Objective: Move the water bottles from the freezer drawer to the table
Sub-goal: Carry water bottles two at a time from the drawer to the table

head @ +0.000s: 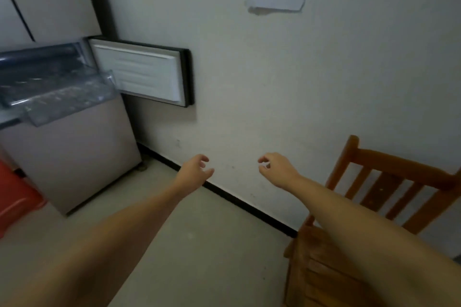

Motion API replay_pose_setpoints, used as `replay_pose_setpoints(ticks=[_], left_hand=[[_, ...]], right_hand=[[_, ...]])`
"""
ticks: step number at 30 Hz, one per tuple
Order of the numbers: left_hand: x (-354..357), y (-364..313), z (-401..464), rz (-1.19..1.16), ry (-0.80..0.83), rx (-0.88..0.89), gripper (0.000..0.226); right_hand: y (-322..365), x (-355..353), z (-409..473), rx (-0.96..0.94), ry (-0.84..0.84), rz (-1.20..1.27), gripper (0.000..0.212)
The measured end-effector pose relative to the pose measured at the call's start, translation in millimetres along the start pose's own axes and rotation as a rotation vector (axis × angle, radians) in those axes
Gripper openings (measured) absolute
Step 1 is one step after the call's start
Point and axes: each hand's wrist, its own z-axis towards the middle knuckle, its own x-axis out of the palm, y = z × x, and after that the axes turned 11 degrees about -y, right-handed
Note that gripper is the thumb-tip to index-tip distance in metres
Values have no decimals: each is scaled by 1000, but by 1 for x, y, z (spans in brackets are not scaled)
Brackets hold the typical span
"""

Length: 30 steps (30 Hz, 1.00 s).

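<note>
Both hands empty, fingers loosely curled, half open: left hand point(197, 169), right hand point(274, 169), held out over the floor. Wooden chair point(374, 207) just right of the right hand. Freezer drawer point(57, 87) pulled out, up-left and farther off, left hand nearer. No bottles discernible inside; surface not in view.

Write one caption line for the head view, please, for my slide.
Both hands, left and right, empty and outstretched; freezer drawer pulled out at left, chair at right.
</note>
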Motion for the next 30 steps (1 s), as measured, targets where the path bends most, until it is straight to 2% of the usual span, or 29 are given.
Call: replay_pose_setpoints(ticks=[6, 12, 21, 30], left_hand=[[-51, 46, 55, 20, -166, -132, 37], [-135, 130, 134, 58, -329, -270, 37], [-250, 209, 263, 123, -377, -285, 42], [-282, 269, 358, 129, -406, -341, 39]], right_hand=[[83, 52, 99, -227, 114, 36, 33], [194, 131, 182, -404, 210, 82, 32], [331, 204, 311, -443, 234, 144, 31], [408, 289, 419, -561, 354, 122, 29]])
